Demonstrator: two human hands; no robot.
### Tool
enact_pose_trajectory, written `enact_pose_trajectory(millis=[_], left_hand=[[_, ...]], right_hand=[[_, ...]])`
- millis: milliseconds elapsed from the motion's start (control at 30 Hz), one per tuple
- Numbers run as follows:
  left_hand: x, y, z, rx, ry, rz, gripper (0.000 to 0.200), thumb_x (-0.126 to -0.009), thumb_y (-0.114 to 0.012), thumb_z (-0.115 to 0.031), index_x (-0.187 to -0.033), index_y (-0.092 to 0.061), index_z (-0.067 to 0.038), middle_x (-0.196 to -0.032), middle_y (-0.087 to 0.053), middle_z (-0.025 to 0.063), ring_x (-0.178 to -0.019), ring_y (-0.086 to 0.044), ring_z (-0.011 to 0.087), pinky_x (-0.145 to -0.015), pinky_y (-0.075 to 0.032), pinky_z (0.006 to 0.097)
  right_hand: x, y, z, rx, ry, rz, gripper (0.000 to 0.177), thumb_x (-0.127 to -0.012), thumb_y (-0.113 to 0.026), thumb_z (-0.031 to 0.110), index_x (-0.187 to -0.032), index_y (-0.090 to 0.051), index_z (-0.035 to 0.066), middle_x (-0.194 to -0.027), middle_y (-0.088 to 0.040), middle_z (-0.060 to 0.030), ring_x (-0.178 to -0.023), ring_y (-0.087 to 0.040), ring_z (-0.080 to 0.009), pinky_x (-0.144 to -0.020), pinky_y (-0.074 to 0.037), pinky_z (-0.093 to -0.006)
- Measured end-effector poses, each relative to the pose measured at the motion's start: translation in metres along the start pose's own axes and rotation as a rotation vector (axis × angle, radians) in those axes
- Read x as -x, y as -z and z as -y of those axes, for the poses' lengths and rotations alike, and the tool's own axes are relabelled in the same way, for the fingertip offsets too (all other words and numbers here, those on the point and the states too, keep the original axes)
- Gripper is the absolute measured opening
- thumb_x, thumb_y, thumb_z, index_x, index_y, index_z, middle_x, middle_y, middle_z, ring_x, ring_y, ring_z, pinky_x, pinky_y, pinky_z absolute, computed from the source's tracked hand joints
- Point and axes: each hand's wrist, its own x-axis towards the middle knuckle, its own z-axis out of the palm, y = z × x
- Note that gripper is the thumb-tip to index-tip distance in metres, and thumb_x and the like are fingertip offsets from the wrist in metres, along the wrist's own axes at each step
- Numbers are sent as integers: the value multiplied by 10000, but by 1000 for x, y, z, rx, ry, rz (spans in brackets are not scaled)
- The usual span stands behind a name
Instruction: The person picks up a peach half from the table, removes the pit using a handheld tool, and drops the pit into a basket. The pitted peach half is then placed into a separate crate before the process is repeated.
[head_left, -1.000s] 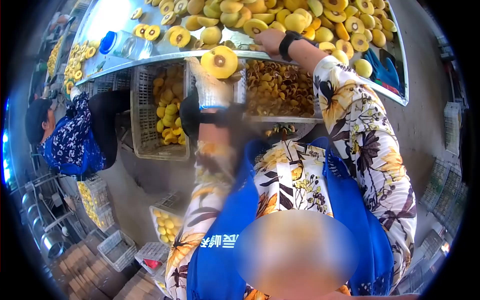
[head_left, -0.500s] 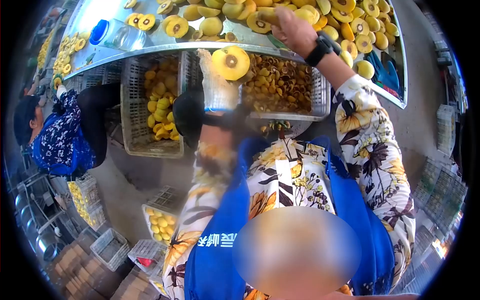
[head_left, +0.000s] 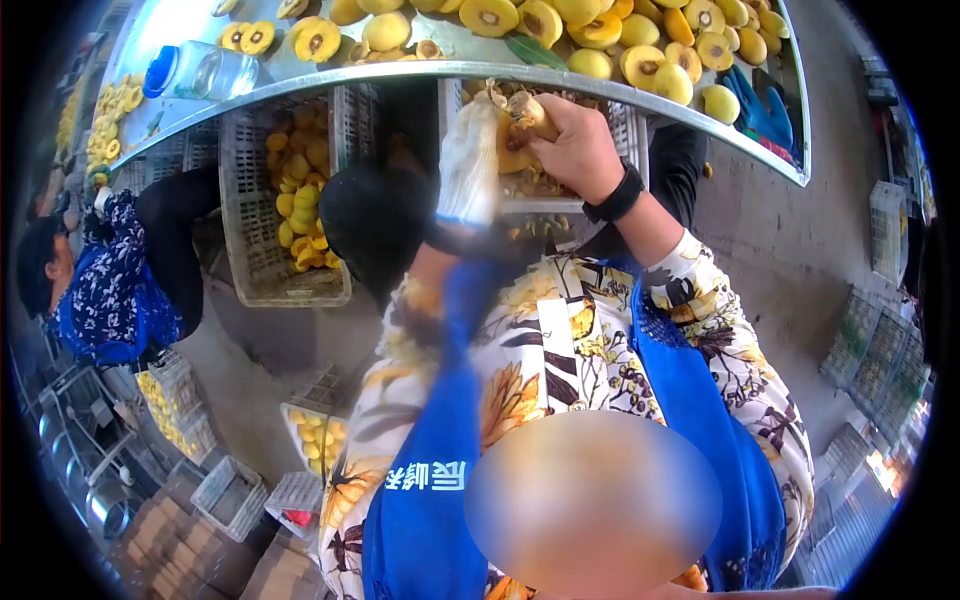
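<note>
My left hand (head_left: 468, 165), in a white knitted glove, is closed beside a yellow-orange fruit piece (head_left: 514, 153), partly hidden between the hands. Bare, with a black watch on its wrist, my right hand (head_left: 580, 145) grips a yellow fruit half (head_left: 537, 115) with thumb and fingers. The two hands almost touch in front of the metal table's edge (head_left: 420, 70). Cut and whole yellow fruits (head_left: 640, 65) lie on the table above them. Below the hands, a crate (head_left: 630, 145) holding fruit scraps is partly covered.
A crate of yellow fruit (head_left: 290, 285) stands at the left. On the table are a clear jar with a blue lid (head_left: 205, 72) and blue gloves (head_left: 765, 110). A co-worker (head_left: 100, 290) sits at the far left. More crates (head_left: 230, 497) stand on the floor.
My right hand has come back from the fruit pile to my left hand, holding a fruit half. The cut face of the fruit at my left hand no longer faces up. The view has shifted.
</note>
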Motion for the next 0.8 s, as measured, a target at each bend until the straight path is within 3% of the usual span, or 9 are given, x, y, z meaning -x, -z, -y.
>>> enact_pose_trajectory(millis=[67, 167, 300, 400, 500, 533, 633, 767, 800], left_hand=[[0, -3, -14, 297, 363, 5, 323, -942, -428, -289, -1099, -571, -45, -922, -591, 68, -809, -580, 138, -695, -477, 268], [2, -10, -10, 321, 284, -25, 271, -924, -495, -218, -1020, -581, 21, -853, -613, 84, -762, -573, 142, -694, -469, 255], [2, -15, 1, 470, 507, 15, 378, -896, -519, -401, -989, -586, -42, -912, -607, 79, -758, -601, 162, -662, -505, 291], [-9, -14, 3, 704, 681, -148, 465, -883, -498, -485, -1037, -554, -50, -953, -608, 116, -769, -623, 217, -723, -528, 329], [-22, 2, 10, 850, 710, -200, 613, -850, -438, -609, -1115, -513, -61, -1064, -573, 143, -938, -598, 295, -812, -503, 446], [-22, 5, 12, 855, 691, -206, 614, -853, -434, -607, -1144, -496, -69, -1097, -561, 131, -988, -571, 296, -848, -470, 488], [-17, 1, 0, 827, 633, -254, 607, -857, -430, -602, -1150, -496, -74, -1092, -563, 115, -972, -569, 295, -860, -456, 494], [-13, -3, 9, 974, 677, -124, 532, -907, -419, -520, -1123, -497, -41, -1049, -585, 111, -934, -585, 229, -829, -481, 375], [-11, -3, 8, 933, 656, -119, 504, -922, -414, -484, -1140, -485, -35, -1029, -594, 114, -935, -591, 224, -829, -489, 360]], right_hand=[[3, 0, -2, 119, -4, 5, 244, -737, -636, 82, -969, -590, 25, -817, -615, -195, -755, -601, -354, -662, -489, -354], [3, -1, -20, 186, 29, 48, 186, -721, -630, 104, -878, -567, 28, -752, -594, -191, -719, -574, -382, -612, -477, -392], [8, -5, -33, 221, 149, 151, 181, -673, -637, 121, -814, -546, 52, -685, -568, -168, -640, -566, -371, -585, -469, -407], [32, -22, -38, 192, 367, 307, 214, -671, -669, 165, -831, -563, 73, -676, -573, -146, -614, -582, -315, -576, -482, -375], [38, -29, -25, -44, -72, -87, 332, -791, -678, 324, -871, -563, 23, -706, -615, -70, -606, -602, -196, -580, -490, -319], [27, -20, -28, -79, -397, -115, 438, -817, -653, 393, -927, -540, -16, -740, -621, -58, -629, -587, -157, -590, -487, -294], [24, -8, -53, -100, -499, -21, 471, -843, -619, 346, -1082, -476, -34, -838, -640, -136, -691, -613, -214, -636, -497, -317], [44, -18, -20, 10, -78, -9, 452, -870, -576, 317, -1232, -442, 81, -812, -618, -216, -748, -627, -341, -643, -494, -356], [44, -18, -16, 91, -107, 16, 437, -875, -567, 332, -1202, -455, 65, -793, -609, -219, -743, -619, -353, -633, -488, -365]])
